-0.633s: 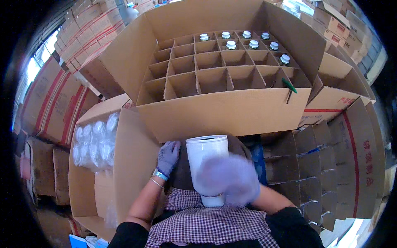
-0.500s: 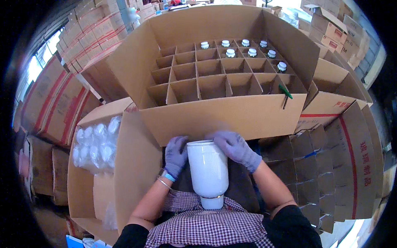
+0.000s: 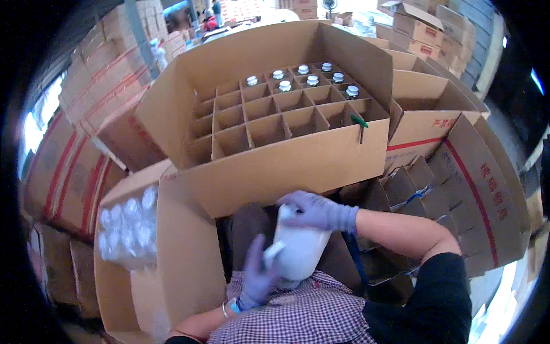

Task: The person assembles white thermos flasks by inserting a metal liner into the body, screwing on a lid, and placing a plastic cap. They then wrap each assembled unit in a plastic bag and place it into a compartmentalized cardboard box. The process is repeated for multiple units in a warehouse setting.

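A glossy white jar (image 3: 306,252) stands tilted in my lap, its top leaning toward the box in front. My gloved right hand (image 3: 321,212) closes over the jar's upper end, where a white narrower part shows under the fingers. Low on the jar's left side is my gloved left hand (image 3: 258,278), gripping it with the thumb pointing up. Beside that thumb a white curved piece (image 3: 274,252) sticks out; blur hides whether it is a handle or a loose part. The jar's base is partly hidden by my left hand and the checkered apron (image 3: 298,315).
Ahead stands an open carton (image 3: 286,166) with cardboard dividers and several white-capped bottles (image 3: 312,81). A green pen (image 3: 359,121) is clipped on its near wall. At left, another carton (image 3: 192,246) holds plastic-wrapped white-topped items (image 3: 129,229). Right, cardboard dividers (image 3: 401,195) stand by more cartons.
The jar has tilted and turned, and its near end has lifted. My left hand has dropped from its far rim to its lower left side. The view has swung to the right.
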### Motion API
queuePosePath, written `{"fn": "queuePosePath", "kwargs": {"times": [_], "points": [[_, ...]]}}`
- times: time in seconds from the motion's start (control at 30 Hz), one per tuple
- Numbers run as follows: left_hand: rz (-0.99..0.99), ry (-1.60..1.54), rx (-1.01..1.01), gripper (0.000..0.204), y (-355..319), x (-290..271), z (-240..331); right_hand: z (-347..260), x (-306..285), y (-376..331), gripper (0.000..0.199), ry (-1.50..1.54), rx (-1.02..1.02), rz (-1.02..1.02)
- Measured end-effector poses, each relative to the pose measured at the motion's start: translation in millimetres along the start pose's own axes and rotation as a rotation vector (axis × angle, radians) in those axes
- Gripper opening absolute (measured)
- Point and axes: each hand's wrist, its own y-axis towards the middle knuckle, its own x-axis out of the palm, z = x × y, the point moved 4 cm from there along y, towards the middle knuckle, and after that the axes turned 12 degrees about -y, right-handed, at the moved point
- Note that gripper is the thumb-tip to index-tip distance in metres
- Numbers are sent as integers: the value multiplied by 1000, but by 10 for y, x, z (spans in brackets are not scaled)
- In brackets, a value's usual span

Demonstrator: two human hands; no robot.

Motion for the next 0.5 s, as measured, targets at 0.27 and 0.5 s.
{"fn": "queuePosePath", "kwargs": {"times": [0.27, 0.5], "points": [[-575, -382, -341, 79, 307, -431, -147, -1035, -206, -449, 79, -344, -617, -54], [-55, 2, -157, 81, -64, 96, -123, -89, 104, -147, 61, 168, 30, -45]]}}
